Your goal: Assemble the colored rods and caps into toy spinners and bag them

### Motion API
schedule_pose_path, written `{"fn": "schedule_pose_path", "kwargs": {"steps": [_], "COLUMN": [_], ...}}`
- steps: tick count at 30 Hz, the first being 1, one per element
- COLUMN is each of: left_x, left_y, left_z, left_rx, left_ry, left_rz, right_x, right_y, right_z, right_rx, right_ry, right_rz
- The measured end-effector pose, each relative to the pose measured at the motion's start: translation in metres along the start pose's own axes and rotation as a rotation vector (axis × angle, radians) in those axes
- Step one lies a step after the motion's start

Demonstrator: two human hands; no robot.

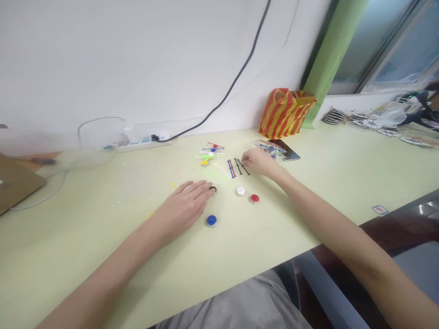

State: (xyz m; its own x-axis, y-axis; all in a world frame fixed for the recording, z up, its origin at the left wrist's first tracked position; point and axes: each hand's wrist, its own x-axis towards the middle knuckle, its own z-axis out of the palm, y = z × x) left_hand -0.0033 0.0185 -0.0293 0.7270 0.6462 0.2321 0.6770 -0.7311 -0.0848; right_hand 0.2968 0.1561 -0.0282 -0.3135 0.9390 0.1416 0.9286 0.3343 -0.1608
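Note:
My left hand [187, 203] lies palm down on the table with its fingers stretched out, the fingertips touching a small round black-topped piece [213, 190]. My right hand [258, 161] has its fingers drawn together at a black plastic arrow [244, 167]. Beside that arrow lies another black arrow [238, 166], then a red arrow [232, 168] and a blue arrow [230, 169]. Similar round pieces sit nearer me: a white one [240, 191], a red one [254, 198] and a blue one [211, 220]. Yellow pieces are partly hidden by my left hand.
Assembled coloured spinners [210, 155] lie farther back. Behind my right hand are a clear bag of parts [270, 148], a phone [286, 151] and a striped bag [286, 112]. A power strip [142, 142] with a black cable stands by the wall.

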Motion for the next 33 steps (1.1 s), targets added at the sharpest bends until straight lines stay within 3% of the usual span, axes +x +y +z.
{"fn": "schedule_pose_path", "kwargs": {"steps": [8, 13, 20, 23, 26, 30, 33], "left_x": [0.007, 0.010, 0.008, 0.007, 0.005, 0.005, 0.006], "left_y": [0.005, 0.001, -0.003, -0.002, 0.004, 0.018, 0.027], "left_z": [-0.003, -0.009, -0.007, -0.003, -0.004, -0.015, -0.023], "left_rx": [-0.009, 0.017, -0.007, -0.092, -0.246, -0.651, -0.942], "left_ry": [0.034, 0.028, 0.000, 0.036, 0.099, 0.299, 0.392], "left_rz": [0.020, -0.037, -0.088, -0.130, -0.243, -0.464, -0.490], "right_x": [0.002, -0.001, -0.009, -0.019, -0.038, -0.074, -0.091], "right_y": [0.000, 0.000, -0.007, -0.030, -0.071, -0.118, -0.135], "right_z": [0.000, 0.001, -0.018, -0.021, -0.017, -0.016, -0.017], "right_rx": [0.005, 0.015, 0.007, 0.222, 0.585, 0.838, 0.963], "right_ry": [-0.008, -0.009, 0.160, 0.347, 0.527, 0.472, 0.346], "right_rz": [0.015, 0.000, 0.034, -0.056, -0.274, -0.510, -0.553]}}
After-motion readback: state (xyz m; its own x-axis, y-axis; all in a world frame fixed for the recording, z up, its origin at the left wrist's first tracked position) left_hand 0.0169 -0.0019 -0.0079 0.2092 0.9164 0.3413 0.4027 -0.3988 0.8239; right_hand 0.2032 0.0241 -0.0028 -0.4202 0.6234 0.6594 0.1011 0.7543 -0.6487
